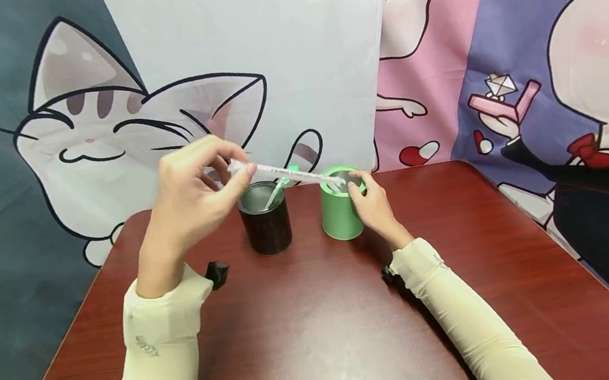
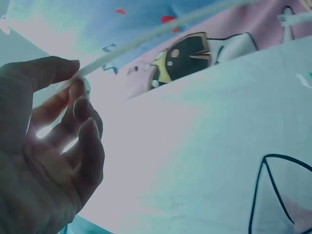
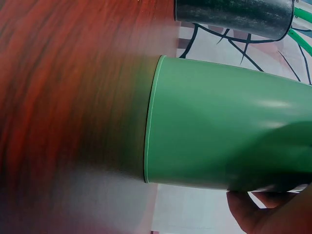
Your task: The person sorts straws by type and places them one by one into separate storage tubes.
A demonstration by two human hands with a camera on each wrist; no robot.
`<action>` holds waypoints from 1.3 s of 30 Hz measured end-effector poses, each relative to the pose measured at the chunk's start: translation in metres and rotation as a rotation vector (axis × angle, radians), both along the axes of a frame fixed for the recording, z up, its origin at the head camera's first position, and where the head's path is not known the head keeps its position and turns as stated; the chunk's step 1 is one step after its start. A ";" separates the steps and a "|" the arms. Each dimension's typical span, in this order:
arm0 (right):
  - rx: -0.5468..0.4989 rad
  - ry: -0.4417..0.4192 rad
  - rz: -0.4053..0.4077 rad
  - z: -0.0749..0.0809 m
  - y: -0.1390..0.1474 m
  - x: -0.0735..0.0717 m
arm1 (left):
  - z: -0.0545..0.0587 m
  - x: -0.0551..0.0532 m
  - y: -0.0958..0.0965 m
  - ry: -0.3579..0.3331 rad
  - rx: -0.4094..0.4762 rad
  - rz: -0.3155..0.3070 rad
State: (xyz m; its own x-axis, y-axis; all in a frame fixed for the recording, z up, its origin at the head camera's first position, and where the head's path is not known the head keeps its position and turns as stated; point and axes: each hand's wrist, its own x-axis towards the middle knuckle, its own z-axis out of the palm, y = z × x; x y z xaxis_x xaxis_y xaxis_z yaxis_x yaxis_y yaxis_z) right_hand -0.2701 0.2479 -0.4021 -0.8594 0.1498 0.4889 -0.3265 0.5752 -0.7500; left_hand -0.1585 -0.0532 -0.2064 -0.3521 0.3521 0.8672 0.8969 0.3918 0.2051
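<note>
High on the left in the head view, my left hand [image 1: 191, 187] pinches one end of a long, thin white wrapped stick [image 1: 294, 173] with small print. The stick slopes down to the right, its far end at the mouth of a green can [image 1: 336, 218]. My right hand [image 1: 375, 207] grips that can at its rim from the right side. In the right wrist view, fingertips [image 3: 243, 207] touch the can's wall. The left wrist view shows thumb and forefinger meeting on the stick [image 2: 146, 39]. What lies deep inside the green can is hidden.
A black can [image 1: 266, 229] stands left of the green one, with a green-tipped stick [image 1: 280, 188] leaning out of it. Both cans are near the back of the reddish-brown table [image 1: 321, 338]. A cartoon-printed cloth [image 1: 241, 28] hangs behind.
</note>
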 end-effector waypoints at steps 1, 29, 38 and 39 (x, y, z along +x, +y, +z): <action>-0.002 -0.002 -0.001 -0.001 0.000 0.000 | 0.003 -0.001 0.002 0.015 0.034 0.003; -0.009 0.025 -0.013 -0.007 0.002 0.001 | -0.053 -0.082 0.075 -0.285 0.108 0.136; -0.011 0.035 -0.029 -0.006 0.009 0.005 | -0.079 -0.090 0.115 -0.334 -0.349 0.417; -0.013 0.035 -0.035 -0.005 0.010 0.007 | -0.082 -0.090 0.119 -0.296 -0.382 0.446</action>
